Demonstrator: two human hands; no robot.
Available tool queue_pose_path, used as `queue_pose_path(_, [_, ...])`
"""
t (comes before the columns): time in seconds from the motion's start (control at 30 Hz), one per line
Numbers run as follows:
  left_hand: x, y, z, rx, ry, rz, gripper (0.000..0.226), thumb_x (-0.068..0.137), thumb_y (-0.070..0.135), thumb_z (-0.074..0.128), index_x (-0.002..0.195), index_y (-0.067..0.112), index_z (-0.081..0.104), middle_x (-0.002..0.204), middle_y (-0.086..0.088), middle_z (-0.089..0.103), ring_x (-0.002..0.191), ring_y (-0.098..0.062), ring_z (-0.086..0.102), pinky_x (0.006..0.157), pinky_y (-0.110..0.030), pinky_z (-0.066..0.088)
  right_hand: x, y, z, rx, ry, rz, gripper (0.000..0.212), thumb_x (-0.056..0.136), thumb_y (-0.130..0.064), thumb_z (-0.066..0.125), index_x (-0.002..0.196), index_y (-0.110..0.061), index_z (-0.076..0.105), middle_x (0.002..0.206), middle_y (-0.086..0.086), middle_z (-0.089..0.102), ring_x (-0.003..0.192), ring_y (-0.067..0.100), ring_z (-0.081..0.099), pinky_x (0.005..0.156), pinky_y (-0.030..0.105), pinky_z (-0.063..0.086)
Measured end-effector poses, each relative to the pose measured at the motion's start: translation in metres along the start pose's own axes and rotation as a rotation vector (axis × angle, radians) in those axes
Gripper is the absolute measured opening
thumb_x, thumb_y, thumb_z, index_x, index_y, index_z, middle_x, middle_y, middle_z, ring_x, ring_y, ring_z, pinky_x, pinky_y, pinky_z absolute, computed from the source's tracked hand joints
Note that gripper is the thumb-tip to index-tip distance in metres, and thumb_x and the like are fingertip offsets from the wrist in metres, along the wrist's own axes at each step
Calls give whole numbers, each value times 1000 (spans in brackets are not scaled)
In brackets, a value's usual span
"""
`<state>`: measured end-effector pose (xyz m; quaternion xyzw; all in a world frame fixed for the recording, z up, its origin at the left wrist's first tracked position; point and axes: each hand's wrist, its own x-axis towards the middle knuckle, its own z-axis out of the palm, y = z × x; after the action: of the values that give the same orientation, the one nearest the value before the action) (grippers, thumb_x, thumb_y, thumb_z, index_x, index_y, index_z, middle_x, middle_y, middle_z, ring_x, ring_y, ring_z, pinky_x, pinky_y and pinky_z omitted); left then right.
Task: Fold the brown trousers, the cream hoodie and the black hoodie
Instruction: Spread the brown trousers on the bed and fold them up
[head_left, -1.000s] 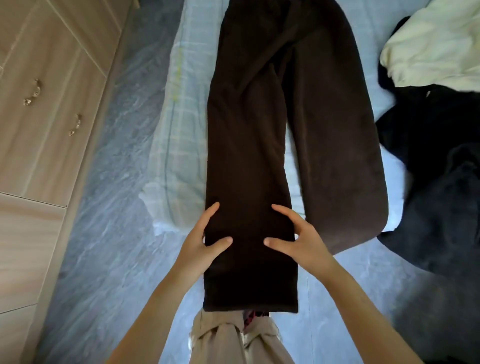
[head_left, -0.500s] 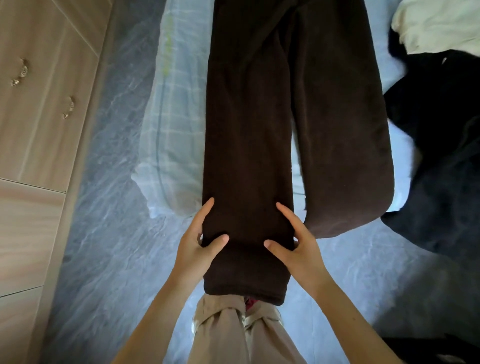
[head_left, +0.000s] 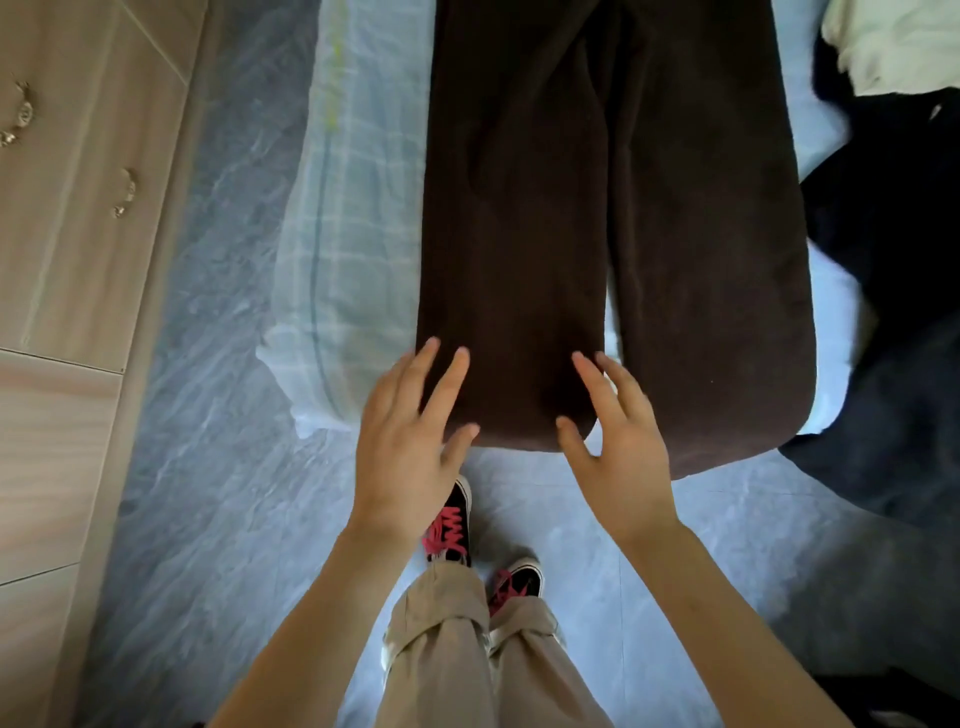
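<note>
Both hands, left hand (head_left: 410, 452) and right hand (head_left: 618, 457), lie flat with fingers apart on the near hem of the brown trousers (head_left: 597, 208), whose legs run lengthwise away across the bed (head_left: 343, 234).

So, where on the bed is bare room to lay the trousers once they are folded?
The bare strip of checked sheet between the brown trousers and the sheet's left edge. Right of the trousers it is crowded: the black hoodie and cream hoodie leave only a sliver.
</note>
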<state>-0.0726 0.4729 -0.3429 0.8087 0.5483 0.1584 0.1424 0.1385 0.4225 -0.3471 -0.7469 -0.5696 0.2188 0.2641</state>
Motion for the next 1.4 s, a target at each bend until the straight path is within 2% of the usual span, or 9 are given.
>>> queue_pose_path(0.2, [85, -14, 36, 162, -126, 105, 57, 103, 43, 30, 155, 20, 30, 162, -6, 25, 151, -28, 19, 122, -50, 12, 88, -6, 31, -279, -13, -174, 52, 105, -32, 40, 156, -28, 30, 164, 1, 26, 154, 25, 14, 124, 42, 15])
queue_pose_path(0.33, [90, -36, 53, 200, -161, 96, 58, 103, 45, 29, 155, 21, 29, 162, -4, 26, 151, -26, 20, 121, -52, 17, 97, 17, 44, -395, -86, -125, 54, 106, -42, 27, 158, -34, 19, 166, -3, 21, 155, 19, 7, 124, 39, 10])
queue_pose_path(0.53, [98, -31, 32, 125, -183, 116, 56, 102, 44, 32, 153, 22, 36, 162, -3, 27, 151, -27, 20, 120, -53, 18, 104, -1, 28, -342, -114, -84, 52, 105, -38, 36, 155, -31, 31, 164, -1, 26, 153, 22, 15, 122, 45, 24])
queue_pose_path(0.67, [161, -40, 26, 160, -98, 141, 58, 102, 45, 29, 156, 24, 25, 164, -1, 20, 152, -25, 13, 123, -47, 6, 162, -21, 24, -385, -17, -142, 54, 104, -37, 33, 157, -27, 28, 164, 0, 24, 154, 23, 13, 124, 43, 11])
queue_pose_path(0.93, [231, -60, 47, 208, -245, 132, 59, 102, 46, 22, 155, 21, 29, 162, -8, 26, 151, -26, 18, 122, -49, 15, 237, -7, 41, -521, -133, -74, 58, 106, -43, 25, 160, -26, 12, 167, -2, 12, 154, 20, 1, 126, 40, 3])
queue_pose_path(1.1, [246, -70, 28, 2, -126, 150, 50, 102, 39, 32, 147, 23, 45, 158, -4, 35, 146, -27, 28, 120, -40, 20, 247, -16, 24, -413, -94, -120, 55, 104, -37, 39, 157, -27, 28, 164, -1, 25, 153, 20, 14, 124, 38, 13])
queue_pose_path(1.23, [303, -67, 20, -388, -23, -213, 48, 101, 39, 45, 148, 38, 38, 160, -7, 21, 146, -21, 20, 117, -31, 19, 290, -26, 7, -304, 27, -172, 55, 104, -32, 43, 157, -26, 29, 164, 0, 25, 153, 21, 15, 123, 39, 12])
queue_pose_path(1.33, [360, -66, 26, -607, -11, -311, 50, 100, 26, 55, 147, 31, 41, 151, -7, 37, 139, -14, 33, 108, -15, 22, 340, -33, 5, -303, 65, -226, 54, 104, -32, 41, 157, -26, 29, 163, 2, 27, 153, 24, 17, 124, 42, 13])
queue_pose_path(1.4, [390, -72, 26, -673, -8, -322, 51, 97, 19, 60, 146, 26, 46, 145, -4, 47, 135, -14, 41, 110, -17, 29, 375, -37, 5, -332, 79, -253, 53, 105, -34, 39, 156, -26, 30, 163, 3, 27, 152, 25, 17, 124, 46, 13])
